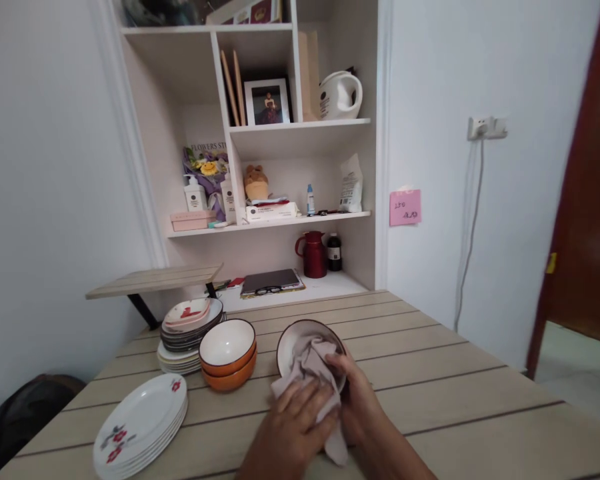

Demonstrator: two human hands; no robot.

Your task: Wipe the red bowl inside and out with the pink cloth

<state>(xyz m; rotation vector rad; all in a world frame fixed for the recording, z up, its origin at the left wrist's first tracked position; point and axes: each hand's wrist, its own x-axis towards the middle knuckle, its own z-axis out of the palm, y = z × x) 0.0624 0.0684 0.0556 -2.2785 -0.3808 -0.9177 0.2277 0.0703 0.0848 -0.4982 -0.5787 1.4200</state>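
A bowl [286, 348] with a white inside and a dark rim is tilted toward me above the table. My right hand [361, 400] grips its right side, with the thumb over the rim and the other fingers hidden behind. A greyish-pink cloth [310, 357] is bunched inside the bowl and hangs down over its near edge. My left hand [300, 417] is pressed on the cloth, its fingers bent over the fabric at the bowl's near side.
Two stacked orange bowls [229, 363] stand left of the held bowl. Behind them is a pile of plates and dishes [190, 333]. A stack of oval floral plates [143, 420] lies front left. Beyond the slatted table [445, 400] are shelves with a red jug [314, 255].
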